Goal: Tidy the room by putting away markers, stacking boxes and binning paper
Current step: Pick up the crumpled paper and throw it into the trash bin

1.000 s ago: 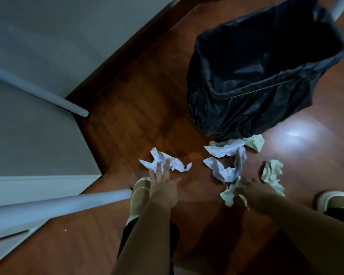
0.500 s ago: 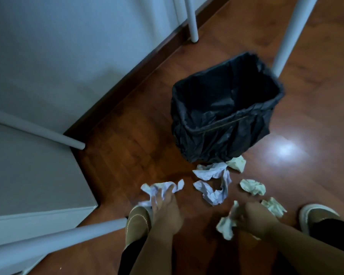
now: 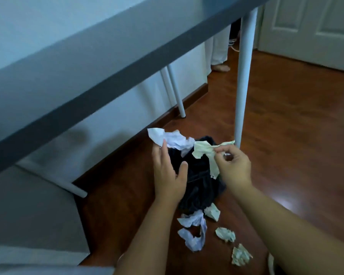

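Head view: both hands are raised over the bin (image 3: 199, 181), each carrying crumpled paper. The left hand (image 3: 168, 173) has its fingers nearly straight, and a white scrap (image 3: 173, 139) sits at the fingertips; whether it is pinched or only resting there is hard to tell. The right hand (image 3: 231, 165) pinches a pale green scrap (image 3: 205, 153) between thumb and fingers.

To do this step well, I judge both scraps should be brought squarely over the bin's mouth before letting go, since the paper is light and may drift past the rim. Dropping low and close would help. Four or so scraps (image 3: 195, 233) remain on the floor (image 3: 286, 135) just in front of the bin, so more gathering is needed afterwards.

The bin is largely hidden behind the hands and paper; its rim and what lies inside cannot be seen. The light is dim and bluish. The worktop (image 3: 87, 66) fills the upper left, edge on, so nothing on it shows. No markers or boxes are in view. At the far wall a bare foot (image 3: 219, 67) and a pale garment appear, otherwise cut off.
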`<state>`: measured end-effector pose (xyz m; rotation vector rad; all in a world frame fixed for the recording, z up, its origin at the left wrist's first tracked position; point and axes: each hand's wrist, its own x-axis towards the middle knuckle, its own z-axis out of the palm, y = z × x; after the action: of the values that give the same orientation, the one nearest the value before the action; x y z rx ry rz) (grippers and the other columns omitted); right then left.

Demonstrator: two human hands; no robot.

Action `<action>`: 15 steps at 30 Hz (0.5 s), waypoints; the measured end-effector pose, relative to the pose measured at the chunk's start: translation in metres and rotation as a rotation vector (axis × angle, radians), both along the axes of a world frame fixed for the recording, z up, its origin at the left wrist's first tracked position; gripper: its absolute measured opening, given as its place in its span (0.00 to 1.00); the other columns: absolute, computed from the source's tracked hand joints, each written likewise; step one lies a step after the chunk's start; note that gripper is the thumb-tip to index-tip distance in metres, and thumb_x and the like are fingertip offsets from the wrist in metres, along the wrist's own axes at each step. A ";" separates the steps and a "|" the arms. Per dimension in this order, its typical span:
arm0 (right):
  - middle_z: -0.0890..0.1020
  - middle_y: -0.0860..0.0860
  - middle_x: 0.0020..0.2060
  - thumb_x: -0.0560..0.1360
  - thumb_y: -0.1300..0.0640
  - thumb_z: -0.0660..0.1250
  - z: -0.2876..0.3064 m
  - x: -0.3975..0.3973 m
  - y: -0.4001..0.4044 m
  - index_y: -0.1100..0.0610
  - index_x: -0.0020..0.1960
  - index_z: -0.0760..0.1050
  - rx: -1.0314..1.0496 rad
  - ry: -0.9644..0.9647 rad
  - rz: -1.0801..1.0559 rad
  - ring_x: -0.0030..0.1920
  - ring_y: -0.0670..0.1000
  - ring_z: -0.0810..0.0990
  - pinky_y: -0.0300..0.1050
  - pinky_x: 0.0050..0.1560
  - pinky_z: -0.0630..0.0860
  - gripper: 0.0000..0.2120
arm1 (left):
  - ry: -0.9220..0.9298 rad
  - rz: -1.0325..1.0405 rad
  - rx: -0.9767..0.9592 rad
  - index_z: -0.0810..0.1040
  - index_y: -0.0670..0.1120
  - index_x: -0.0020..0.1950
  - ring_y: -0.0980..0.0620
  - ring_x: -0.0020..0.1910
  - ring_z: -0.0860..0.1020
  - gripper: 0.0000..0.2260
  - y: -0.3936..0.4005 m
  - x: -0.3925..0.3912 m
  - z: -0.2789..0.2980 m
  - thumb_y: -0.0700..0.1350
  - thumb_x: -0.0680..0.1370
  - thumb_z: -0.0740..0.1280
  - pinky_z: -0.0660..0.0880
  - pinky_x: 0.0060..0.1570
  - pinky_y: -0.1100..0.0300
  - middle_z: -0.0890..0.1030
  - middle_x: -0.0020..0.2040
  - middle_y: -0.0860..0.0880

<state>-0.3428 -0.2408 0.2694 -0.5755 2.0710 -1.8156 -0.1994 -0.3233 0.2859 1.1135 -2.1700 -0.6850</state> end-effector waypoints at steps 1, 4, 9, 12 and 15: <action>0.77 0.50 0.30 0.73 0.63 0.68 0.008 -0.006 -0.003 0.49 0.41 0.80 0.001 -0.017 0.021 0.26 0.40 0.71 0.31 0.36 0.70 0.09 | -0.100 0.002 0.040 0.56 0.45 0.80 0.53 0.77 0.53 0.32 -0.001 -0.005 -0.009 0.48 0.79 0.66 0.53 0.74 0.64 0.52 0.80 0.45; 0.77 0.45 0.37 0.73 0.61 0.69 0.020 -0.018 -0.012 0.51 0.49 0.81 0.135 -0.060 0.315 0.30 0.39 0.75 0.33 0.35 0.72 0.08 | -0.417 0.029 0.244 0.56 0.59 0.79 0.44 0.80 0.46 0.26 0.005 0.002 -0.045 0.57 0.82 0.58 0.50 0.77 0.47 0.41 0.81 0.51; 0.75 0.47 0.61 0.76 0.62 0.65 -0.001 -0.024 0.002 0.53 0.51 0.82 0.424 0.113 0.636 0.59 0.46 0.75 0.36 0.49 0.69 0.09 | -0.380 0.207 0.352 0.74 0.60 0.66 0.44 0.76 0.54 0.14 0.022 0.049 -0.078 0.56 0.81 0.60 0.60 0.73 0.45 0.53 0.79 0.52; 0.84 0.55 0.45 0.76 0.64 0.62 -0.040 -0.023 0.028 0.53 0.41 0.80 0.479 0.154 0.411 0.40 0.55 0.79 0.43 0.38 0.72 0.11 | -0.457 0.224 0.284 0.76 0.55 0.62 0.45 0.71 0.62 0.11 0.027 0.075 -0.104 0.51 0.80 0.64 0.64 0.69 0.51 0.64 0.73 0.51; 0.84 0.53 0.45 0.76 0.63 0.62 -0.101 -0.024 0.055 0.55 0.44 0.82 0.678 0.146 0.417 0.48 0.56 0.82 0.41 0.44 0.72 0.11 | -0.610 0.125 0.361 0.74 0.55 0.64 0.46 0.66 0.66 0.14 0.039 0.086 -0.137 0.49 0.79 0.64 0.66 0.65 0.53 0.67 0.69 0.51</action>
<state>-0.3670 -0.1862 0.1683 -0.8629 2.2584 -0.7935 -0.1135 -0.2839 0.1490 1.8238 -2.4950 -0.7720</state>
